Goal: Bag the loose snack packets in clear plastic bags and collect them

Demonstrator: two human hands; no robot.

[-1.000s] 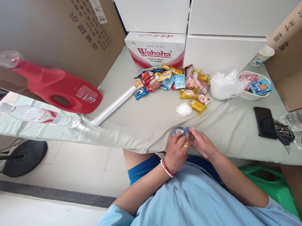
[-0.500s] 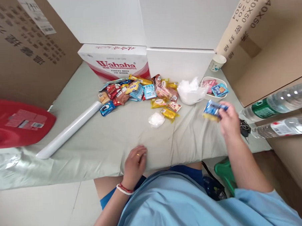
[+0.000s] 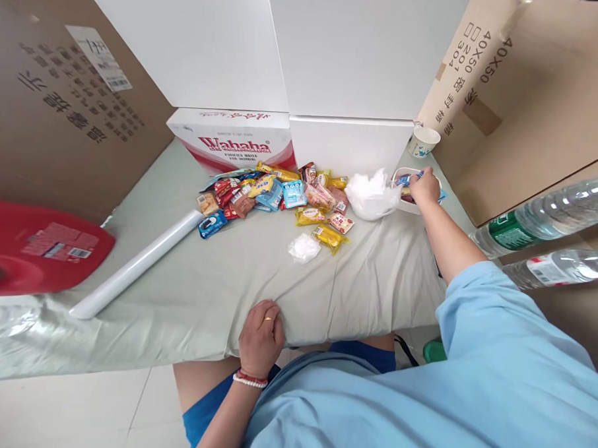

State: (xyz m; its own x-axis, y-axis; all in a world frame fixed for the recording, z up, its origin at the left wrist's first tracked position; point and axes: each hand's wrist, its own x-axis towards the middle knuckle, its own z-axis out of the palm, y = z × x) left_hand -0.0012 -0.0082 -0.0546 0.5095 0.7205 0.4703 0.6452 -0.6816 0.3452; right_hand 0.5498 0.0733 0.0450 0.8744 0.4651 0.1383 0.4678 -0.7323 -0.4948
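My right hand point(image 3: 425, 185) is closed on a blue snack packet point(image 3: 404, 180), holding it over the left part of a white plastic tub point(image 3: 408, 207). The hand covers much of the tub and its other packets. My left hand point(image 3: 261, 338) rests at the table's front edge, fingers curled in, with nothing visible in them. Just left of the tub sits a bunched white plastic bag point(image 3: 373, 195). A heap of snack packets point(image 3: 272, 196) in several colours lies farther left. In front of it are a yellow packet point(image 3: 330, 236) and a small crumpled white bag point(image 3: 304, 247).
A Wahaba-like lettered carton point(image 3: 236, 145) stands behind the heap. A paper cup point(image 3: 423, 141) is at the back right. Two plastic bottles point(image 3: 551, 214) are at right, near a cardboard box point(image 3: 536, 108). A white roll point(image 3: 137, 264) and red jug point(image 3: 42, 245) lie left.
My right hand has carried the blue packet forward from above the table to the tub. My left hand stays at the table edge. The camera view has shifted slightly.
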